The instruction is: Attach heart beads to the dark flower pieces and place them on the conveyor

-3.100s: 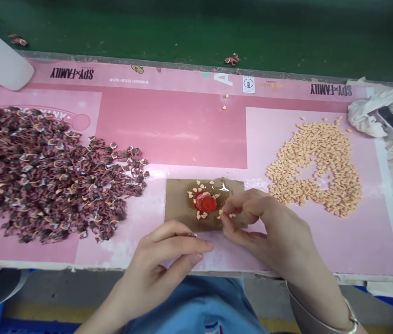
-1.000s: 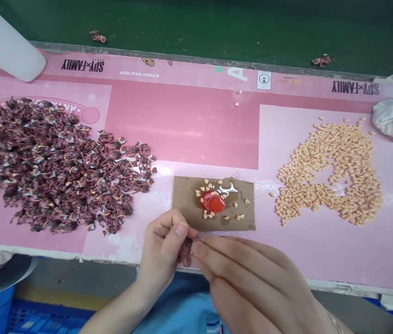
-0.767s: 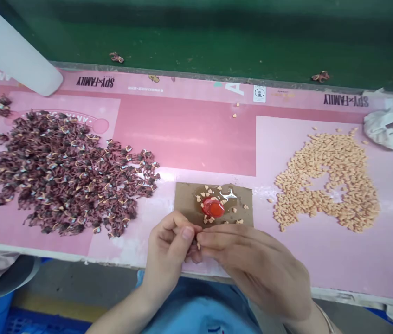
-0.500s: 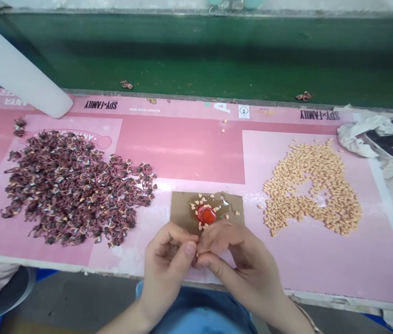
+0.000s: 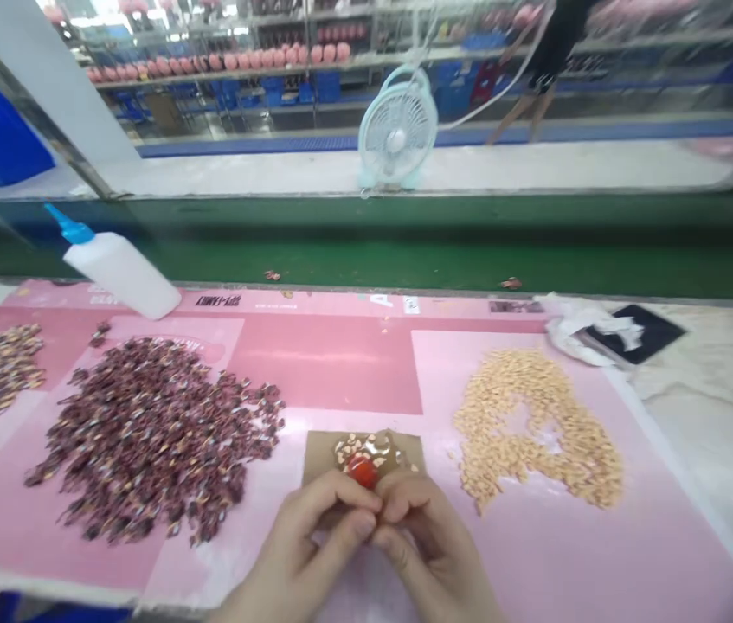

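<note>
My left hand (image 5: 301,554) and my right hand (image 5: 427,545) meet fingertip to fingertip at the table's near edge, both pinched on a small piece that I cannot make out. Just beyond them lies a brown card (image 5: 327,450) with a red cap (image 5: 362,468) in a glue puddle and a few small peach bits around it. A heap of dark maroon pieces (image 5: 145,433) lies to the left. To the right spreads a heap of peach-coloured pieces (image 5: 535,433).
A pink printed board (image 5: 327,355) covers the table. A white glue bottle with a blue tip (image 5: 116,264) lies at the back left. Crumpled white cloth on a black item (image 5: 606,329) sits back right. Beyond a green belt (image 5: 405,251) stands a small fan (image 5: 397,130); a person walks far behind.
The view has tilted up, revealing the belt, fan and shelves. My hands stay pinched together at the near edge, now close in front of the brown card.
</note>
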A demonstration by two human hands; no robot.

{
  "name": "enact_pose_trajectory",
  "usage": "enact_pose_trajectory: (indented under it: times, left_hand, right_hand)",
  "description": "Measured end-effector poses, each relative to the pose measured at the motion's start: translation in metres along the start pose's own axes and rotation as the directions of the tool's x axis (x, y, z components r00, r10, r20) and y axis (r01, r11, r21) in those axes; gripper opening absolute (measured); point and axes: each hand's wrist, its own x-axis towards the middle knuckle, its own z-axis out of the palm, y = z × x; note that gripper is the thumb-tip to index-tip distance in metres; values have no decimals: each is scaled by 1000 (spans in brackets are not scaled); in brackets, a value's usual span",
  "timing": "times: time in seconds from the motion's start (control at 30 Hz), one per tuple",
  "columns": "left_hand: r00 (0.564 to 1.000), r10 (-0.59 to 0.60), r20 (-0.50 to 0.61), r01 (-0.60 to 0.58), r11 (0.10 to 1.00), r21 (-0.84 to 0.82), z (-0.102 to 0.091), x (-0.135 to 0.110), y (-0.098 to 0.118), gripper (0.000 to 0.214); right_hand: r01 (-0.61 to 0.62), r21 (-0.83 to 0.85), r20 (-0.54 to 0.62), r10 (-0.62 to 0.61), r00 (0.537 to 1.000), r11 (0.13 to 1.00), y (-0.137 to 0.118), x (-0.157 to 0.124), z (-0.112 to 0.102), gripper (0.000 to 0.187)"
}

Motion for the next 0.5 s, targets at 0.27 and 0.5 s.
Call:
enact_pose_trajectory:
  times: [0.27,0.5]
  left_hand:
    - [961,241,135,-276,834,477,-28,135,26,46]
    - [946,310,-93,-116,594,796,-59,272,34,37]
  right_hand:
    - [-69,-164,-424,-7,905,984,-8,-6,-34,30]
    - [-190,-307,-617,-44,785,933,-20,-32,-83,14]
